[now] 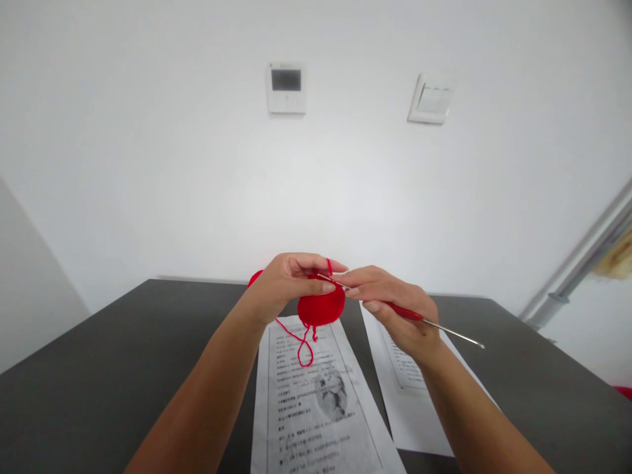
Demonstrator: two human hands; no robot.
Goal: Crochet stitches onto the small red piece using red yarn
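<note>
My left hand is closed on a rounded red crochet piece, pinching its upper edge between thumb and fingers. Red yarn loops round the outstretched index finger of that hand. In my right hand is a crochet hook with a red grip and metal ends. Its left tip lies at the top edge of the crochet piece; the other end sticks out to the right. Below the piece dangles a loose yarn tail. Behind my left wrist, a red bit, perhaps the yarn ball, shows partly.
Two printed sheets lie on the dark table: a left sheet with a picture, and a right sheet partly under my right arm. On the white wall are a panel with a screen and a switch. A grey pipe stands at right.
</note>
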